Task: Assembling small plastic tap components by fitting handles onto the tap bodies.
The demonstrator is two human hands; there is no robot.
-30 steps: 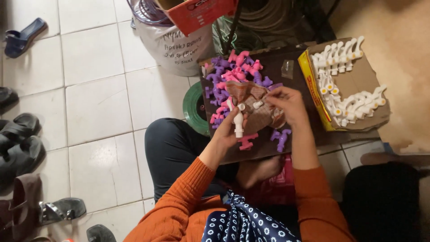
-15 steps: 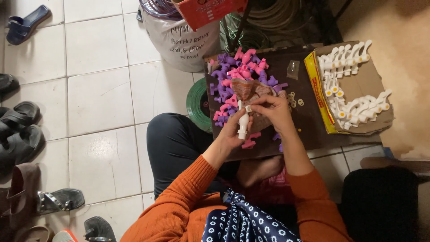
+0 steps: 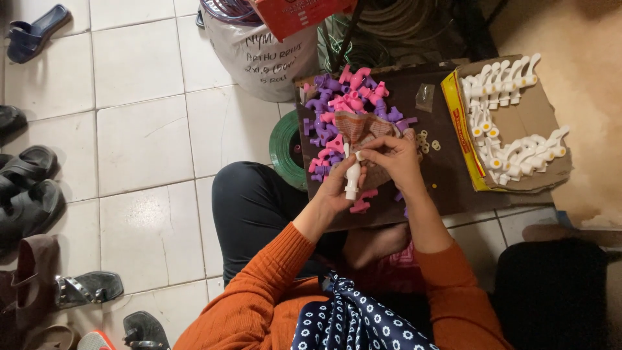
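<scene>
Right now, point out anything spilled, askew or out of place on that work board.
A few small pale rings lie scattered loose on the dark board, right of the pink and purple pieces. Otherwise nothing stands out: the white taps lie in rows on cardboard, and both hands hold one white tap.

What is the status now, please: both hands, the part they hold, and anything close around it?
Left hand grips white plastic tap body upright. Right hand pinches its top end. Pink and purple handles piled just behind, on dark board.

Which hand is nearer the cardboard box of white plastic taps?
Right. The right hand is nearer the cardboard box of white plastic taps; the left hand, holding a white plastic tap body, is farther.
</scene>
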